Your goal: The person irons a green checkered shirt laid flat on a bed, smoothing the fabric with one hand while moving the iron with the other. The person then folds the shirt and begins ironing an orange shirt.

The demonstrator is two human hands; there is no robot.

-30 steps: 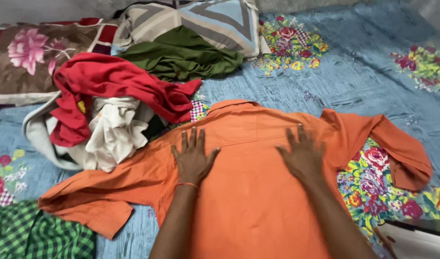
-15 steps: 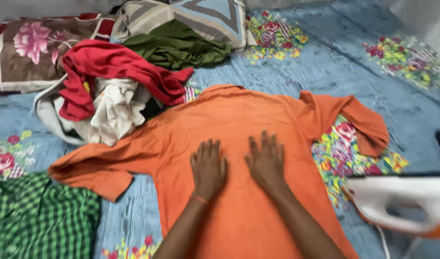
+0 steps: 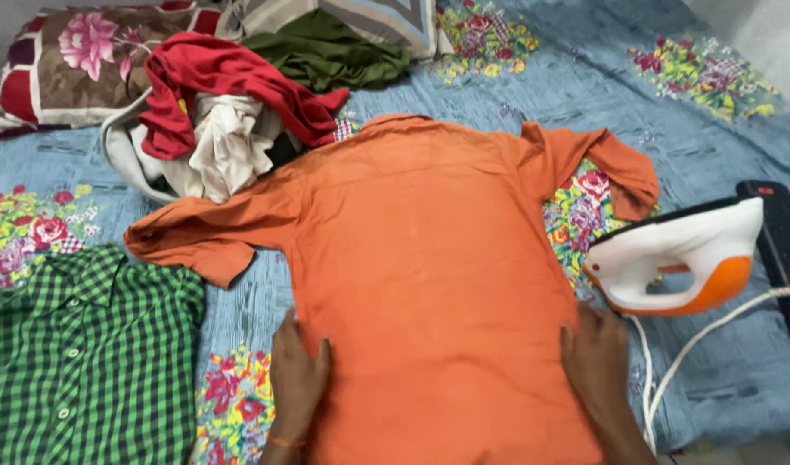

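at the left a green checked shirt (image 3: 76, 362) lay flat on the blue floral bedsheet (image 3: 739, 362), and just right of it the left hand (image 3: 297, 379) rested open, palm down, on the lower left edge of the orange shirt (image 3: 421, 258). that shirt lay spread back-up between the two hands, its long axis running straight away from the person towards the collar and the heap of clothes (image 3: 223, 120) beyond, both hands about equally near its hem. the right hand (image 3: 596, 362) pressed open on the lower right edge, with a white and orange iron (image 3: 683, 258) just beside it.
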